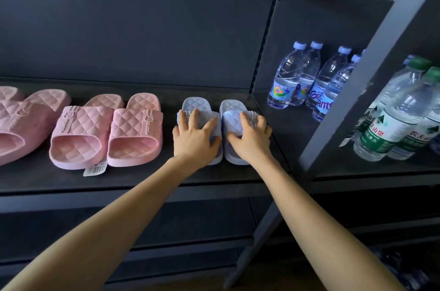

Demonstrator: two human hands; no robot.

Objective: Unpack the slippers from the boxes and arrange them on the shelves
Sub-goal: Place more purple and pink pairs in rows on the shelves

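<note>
A pair of light blue quilted slippers stands side by side on the dark shelf (142, 179), toes toward the back panel. My left hand (194, 138) lies on the strap of the left blue slipper (193, 103) with its fingers spread. In the same way, my right hand (250, 136) rests on the right blue slipper (229, 106), its thumb at the slipper's opening. To the left stand a full pink quilted pair (107, 129) with a price tag (94, 168) and part of another pink pair (21, 119).
The shelf's right end meets a dark side panel (262, 52). Beyond it, an angled shelf unit holds several water bottles with blue caps (307, 79) and green caps (402, 117). Lower dark shelves (119, 224) run below my arms.
</note>
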